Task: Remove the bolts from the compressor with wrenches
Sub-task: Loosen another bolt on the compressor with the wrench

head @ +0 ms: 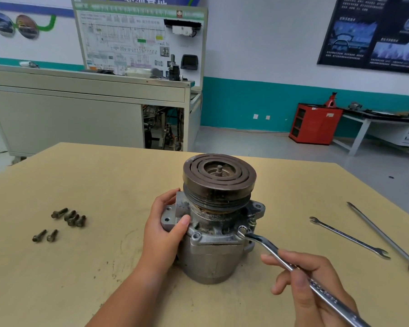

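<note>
While the compressor (213, 251) stands upright near the middle of the table (104, 175), pulley uppermost, the head view shows a hand on either side of it. The left hand (162, 234) grips a mounting ear on the housing's left side, thumb across the ear's front and fingers curled behind it. The right hand (316, 286), close to the table's near edge and to the right of the compressor, holds the shank of a wrench (269, 247) between thumb and curled fingers. The wrench's ring end sits over a bolt (242, 230) on the front-right flange. Loose bolts (69, 217) lie toward the left edge, well apart from the compressor. Toward the right edge, a second wrench (347, 237) and a screwdriver (383, 234) lie side by side, clear of both hands.
</note>
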Action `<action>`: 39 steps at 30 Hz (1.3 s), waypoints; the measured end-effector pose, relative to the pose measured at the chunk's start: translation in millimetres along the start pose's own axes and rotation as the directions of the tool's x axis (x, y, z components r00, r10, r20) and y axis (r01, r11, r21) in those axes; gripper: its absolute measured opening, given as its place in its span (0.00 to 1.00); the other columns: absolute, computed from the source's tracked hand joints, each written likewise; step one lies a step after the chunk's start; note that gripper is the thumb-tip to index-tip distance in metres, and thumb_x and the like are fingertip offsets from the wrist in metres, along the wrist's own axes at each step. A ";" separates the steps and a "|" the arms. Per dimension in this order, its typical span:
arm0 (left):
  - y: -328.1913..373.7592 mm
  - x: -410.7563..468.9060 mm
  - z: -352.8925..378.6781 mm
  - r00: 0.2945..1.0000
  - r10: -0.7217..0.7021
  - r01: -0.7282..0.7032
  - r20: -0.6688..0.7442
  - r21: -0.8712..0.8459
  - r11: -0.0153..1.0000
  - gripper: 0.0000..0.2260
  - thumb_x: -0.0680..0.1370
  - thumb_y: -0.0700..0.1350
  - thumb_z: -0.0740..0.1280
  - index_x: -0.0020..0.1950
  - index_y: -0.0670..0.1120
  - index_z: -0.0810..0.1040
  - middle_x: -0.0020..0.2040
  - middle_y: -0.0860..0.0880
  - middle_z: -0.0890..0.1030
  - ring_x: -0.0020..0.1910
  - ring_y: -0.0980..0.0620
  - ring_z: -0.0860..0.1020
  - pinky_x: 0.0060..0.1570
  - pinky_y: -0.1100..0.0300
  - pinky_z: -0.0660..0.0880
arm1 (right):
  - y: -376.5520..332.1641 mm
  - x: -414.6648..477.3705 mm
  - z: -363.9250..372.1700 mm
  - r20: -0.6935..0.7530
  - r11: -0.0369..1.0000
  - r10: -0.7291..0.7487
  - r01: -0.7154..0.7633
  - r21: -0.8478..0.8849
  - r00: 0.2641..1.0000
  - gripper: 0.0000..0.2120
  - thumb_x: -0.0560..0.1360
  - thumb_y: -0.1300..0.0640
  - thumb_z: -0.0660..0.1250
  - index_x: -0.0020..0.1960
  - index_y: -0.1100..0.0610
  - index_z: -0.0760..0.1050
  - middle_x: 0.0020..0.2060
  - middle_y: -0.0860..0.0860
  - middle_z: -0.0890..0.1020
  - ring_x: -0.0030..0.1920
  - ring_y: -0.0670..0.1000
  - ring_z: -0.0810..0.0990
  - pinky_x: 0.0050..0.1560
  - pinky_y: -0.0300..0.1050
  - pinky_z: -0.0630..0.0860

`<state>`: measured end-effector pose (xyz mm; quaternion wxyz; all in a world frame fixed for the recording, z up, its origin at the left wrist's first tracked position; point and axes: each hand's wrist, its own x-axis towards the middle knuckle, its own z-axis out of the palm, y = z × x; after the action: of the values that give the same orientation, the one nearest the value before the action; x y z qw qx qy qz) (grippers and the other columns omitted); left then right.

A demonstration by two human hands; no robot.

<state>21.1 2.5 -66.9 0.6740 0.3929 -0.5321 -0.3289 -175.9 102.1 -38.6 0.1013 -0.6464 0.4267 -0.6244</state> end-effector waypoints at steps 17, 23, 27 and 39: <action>-4.2 1.1 -0.5 1.000 0.009 -0.009 -0.005 -0.028 1.000 0.21 0.63 0.56 0.67 0.57 0.60 0.75 0.53 0.53 0.81 0.49 0.52 0.81 0.45 0.58 0.77 | 17.6 67.6 -3.6 0.354 0.270 0.518 -0.542 0.796 0.778 0.11 0.52 0.51 0.73 0.27 0.55 0.74 0.17 0.47 0.62 0.19 0.45 0.56 0.19 0.34 0.58; -3.9 0.9 -1.0 1.000 0.004 -0.004 0.001 -0.014 1.000 0.21 0.63 0.57 0.68 0.57 0.61 0.75 0.54 0.51 0.80 0.50 0.52 0.81 0.47 0.60 0.77 | -15.5 15.0 -13.9 0.318 0.553 0.466 -0.552 0.624 0.826 0.28 0.40 0.33 0.80 0.34 0.47 0.83 0.37 0.55 0.86 0.29 0.53 0.83 0.17 0.28 0.65; -4.8 1.3 -0.9 1.000 0.003 -0.003 0.006 -0.017 1.000 0.20 0.64 0.56 0.68 0.55 0.65 0.76 0.54 0.52 0.81 0.51 0.52 0.81 0.47 0.56 0.77 | -26.7 7.6 -1.3 0.220 0.626 0.543 -0.565 0.537 0.810 0.54 0.29 0.27 0.72 0.43 0.64 0.77 0.36 0.53 0.86 0.30 0.52 0.83 0.15 0.29 0.59; -6.7 0.6 -0.5 1.000 0.014 -0.014 0.001 -0.029 0.999 0.21 0.64 0.56 0.67 0.57 0.61 0.75 0.55 0.53 0.80 0.50 0.55 0.81 0.46 0.65 0.76 | -5.2 7.9 0.2 0.070 0.870 0.386 -0.388 0.306 0.920 0.16 0.64 0.34 0.59 0.36 0.41 0.80 0.25 0.53 0.77 0.20 0.41 0.67 0.20 0.27 0.60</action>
<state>21.6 -1.1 -72.6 0.6816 0.3793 -0.5303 -0.3321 -174.7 99.9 -29.5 0.3269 -0.5257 0.4424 -0.6489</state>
